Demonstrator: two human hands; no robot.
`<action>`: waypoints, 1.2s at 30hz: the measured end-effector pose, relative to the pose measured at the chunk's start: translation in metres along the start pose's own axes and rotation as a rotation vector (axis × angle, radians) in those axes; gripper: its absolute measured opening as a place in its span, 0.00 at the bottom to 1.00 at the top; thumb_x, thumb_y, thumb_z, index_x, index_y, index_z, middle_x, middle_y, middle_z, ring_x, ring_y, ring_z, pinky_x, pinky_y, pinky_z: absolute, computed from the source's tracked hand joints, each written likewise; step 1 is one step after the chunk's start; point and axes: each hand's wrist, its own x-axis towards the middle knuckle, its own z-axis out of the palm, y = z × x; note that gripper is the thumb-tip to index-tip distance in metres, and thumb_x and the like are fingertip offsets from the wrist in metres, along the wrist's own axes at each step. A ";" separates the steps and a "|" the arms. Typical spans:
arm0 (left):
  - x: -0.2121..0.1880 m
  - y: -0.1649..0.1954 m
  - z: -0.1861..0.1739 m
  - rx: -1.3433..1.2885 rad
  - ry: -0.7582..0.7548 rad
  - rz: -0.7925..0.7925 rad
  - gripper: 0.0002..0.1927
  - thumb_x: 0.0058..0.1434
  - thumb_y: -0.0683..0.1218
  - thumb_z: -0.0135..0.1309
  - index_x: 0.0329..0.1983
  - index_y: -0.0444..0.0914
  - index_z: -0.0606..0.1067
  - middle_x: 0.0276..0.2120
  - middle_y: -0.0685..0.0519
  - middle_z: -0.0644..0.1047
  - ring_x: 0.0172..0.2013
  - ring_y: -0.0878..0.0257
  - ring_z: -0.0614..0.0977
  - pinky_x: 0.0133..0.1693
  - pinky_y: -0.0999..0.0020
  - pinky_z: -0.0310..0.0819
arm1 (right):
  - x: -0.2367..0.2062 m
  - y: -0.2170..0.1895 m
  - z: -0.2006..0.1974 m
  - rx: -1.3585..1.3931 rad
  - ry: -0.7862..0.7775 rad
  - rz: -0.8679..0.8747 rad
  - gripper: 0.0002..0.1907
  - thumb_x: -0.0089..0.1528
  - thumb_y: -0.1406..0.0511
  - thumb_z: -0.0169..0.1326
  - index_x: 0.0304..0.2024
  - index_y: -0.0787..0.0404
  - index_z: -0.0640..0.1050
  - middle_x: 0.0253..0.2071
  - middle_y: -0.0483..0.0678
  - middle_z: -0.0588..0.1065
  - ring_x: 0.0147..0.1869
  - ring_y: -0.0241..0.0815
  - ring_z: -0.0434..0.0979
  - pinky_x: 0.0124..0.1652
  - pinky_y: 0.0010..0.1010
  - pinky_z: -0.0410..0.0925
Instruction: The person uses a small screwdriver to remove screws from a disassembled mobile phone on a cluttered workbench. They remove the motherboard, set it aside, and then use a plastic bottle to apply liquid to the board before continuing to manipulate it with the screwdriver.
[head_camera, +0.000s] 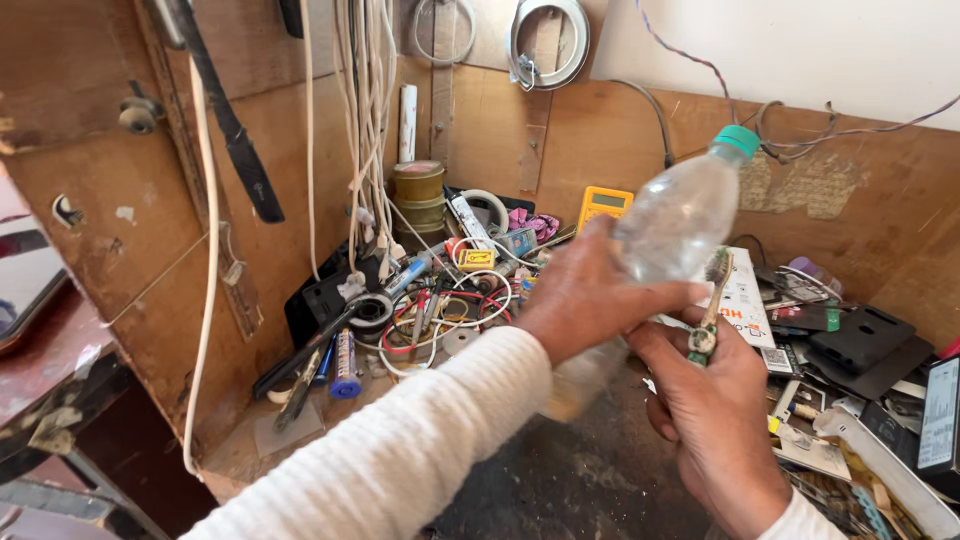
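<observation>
The left hand (585, 300) is wrapped around a clear plastic bottle (672, 225) with a green cap, tilted above the dark worktop (560, 480). Just right of the bottle, the right hand (715, 400) pinches a small brush (708, 305) upright. Behind the bottle sits a yellow multimeter (603, 205).

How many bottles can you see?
1. A clear plastic bottle with a green cap, tilted, held in the left hand above the workbench. Others may hide in the clutter.
</observation>
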 end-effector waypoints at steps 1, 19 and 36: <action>0.000 -0.002 -0.007 0.021 0.018 0.026 0.51 0.37 0.67 0.65 0.59 0.33 0.69 0.48 0.40 0.80 0.49 0.48 0.83 0.50 0.55 0.77 | 0.000 -0.001 -0.004 -0.012 -0.011 0.003 0.18 0.61 0.65 0.64 0.52 0.61 0.77 0.29 0.43 0.74 0.16 0.26 0.56 0.13 0.24 0.49; -0.031 -0.065 -0.017 0.462 -0.129 0.494 0.40 0.42 0.55 0.67 0.58 0.38 0.67 0.45 0.41 0.77 0.49 0.43 0.78 0.50 0.47 0.69 | 0.029 -0.016 -0.049 -0.170 -0.108 0.216 0.20 0.64 0.53 0.52 0.45 0.64 0.75 0.24 0.51 0.71 0.13 0.26 0.47 0.13 0.23 0.45; -0.032 -0.058 -0.016 0.397 -0.123 0.460 0.38 0.41 0.61 0.68 0.54 0.41 0.73 0.43 0.43 0.80 0.46 0.44 0.81 0.47 0.48 0.74 | 0.030 -0.009 -0.059 -0.132 -0.115 0.194 0.15 0.64 0.56 0.52 0.47 0.59 0.73 0.24 0.45 0.65 0.16 0.26 0.49 0.14 0.22 0.46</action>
